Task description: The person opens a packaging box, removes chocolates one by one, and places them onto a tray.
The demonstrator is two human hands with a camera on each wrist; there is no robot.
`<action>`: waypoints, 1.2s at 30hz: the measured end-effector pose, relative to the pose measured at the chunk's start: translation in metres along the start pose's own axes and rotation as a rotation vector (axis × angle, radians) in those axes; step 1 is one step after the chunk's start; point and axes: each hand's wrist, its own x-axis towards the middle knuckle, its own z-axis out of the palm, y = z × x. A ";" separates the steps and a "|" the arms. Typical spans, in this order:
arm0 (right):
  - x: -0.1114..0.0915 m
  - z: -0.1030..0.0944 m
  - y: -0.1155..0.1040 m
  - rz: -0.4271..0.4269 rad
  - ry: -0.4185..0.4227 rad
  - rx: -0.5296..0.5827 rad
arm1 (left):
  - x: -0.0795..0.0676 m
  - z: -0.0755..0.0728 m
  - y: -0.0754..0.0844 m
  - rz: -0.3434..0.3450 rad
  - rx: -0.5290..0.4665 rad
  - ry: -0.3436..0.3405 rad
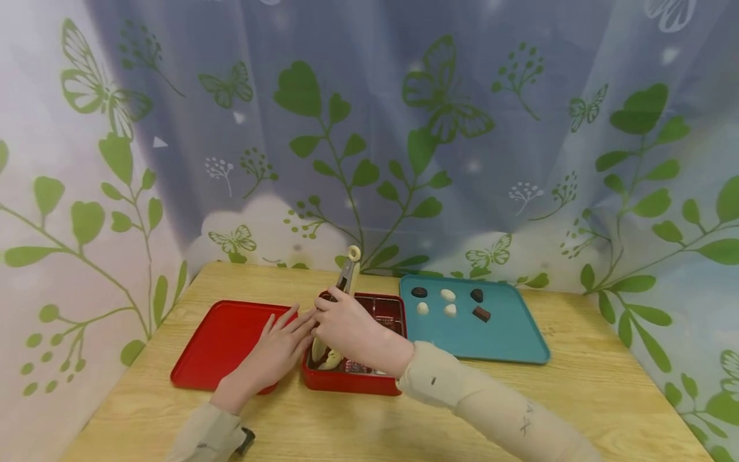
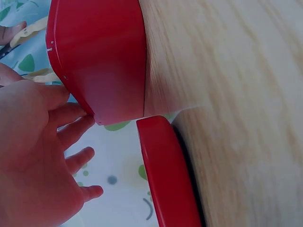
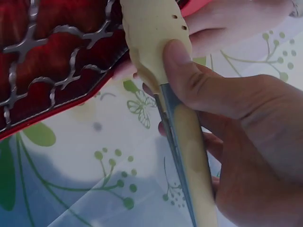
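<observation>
My right hand [image 1: 358,333] grips a pair of cream-and-grey tongs [image 1: 349,269] over the left part of a red box [image 1: 352,383]. The thumb lies along the handle in the right wrist view, where the tongs [image 3: 189,142] slant beside the box's divided insert [image 3: 28,47]. In the head view, the cream tips of the tongs reach down into the box's front-left compartment. My left hand [image 1: 274,353] has its fingers extended, with fingertips at the box's left rim; the left wrist view shows that hand [image 2: 42,156] beside the box wall [image 2: 102,61].
A red lid [image 1: 216,340] lies flat left of the box, partly under the left arm. To the right, a teal tray [image 1: 496,340] carries several dark and white chocolate-like pieces, including a brown block [image 1: 481,314]. A patterned curtain [image 1: 369,160] hangs behind the wooden table [image 1: 600,378].
</observation>
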 end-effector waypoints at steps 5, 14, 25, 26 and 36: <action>0.005 0.002 -0.010 0.021 -0.030 0.004 | 0.000 0.000 0.000 -0.006 -0.003 0.008; -0.004 0.009 -0.014 0.089 0.003 0.059 | -0.001 -0.003 0.002 0.000 -0.005 0.022; 0.001 0.006 -0.018 0.037 0.086 -0.017 | 0.000 -0.002 0.003 -0.001 -0.004 -0.007; 0.001 0.006 -0.018 0.037 0.085 -0.018 | 0.000 -0.002 0.003 -0.001 0.000 -0.009; -0.018 0.014 -0.008 0.095 0.118 0.035 | -0.001 0.000 0.002 0.005 0.016 0.026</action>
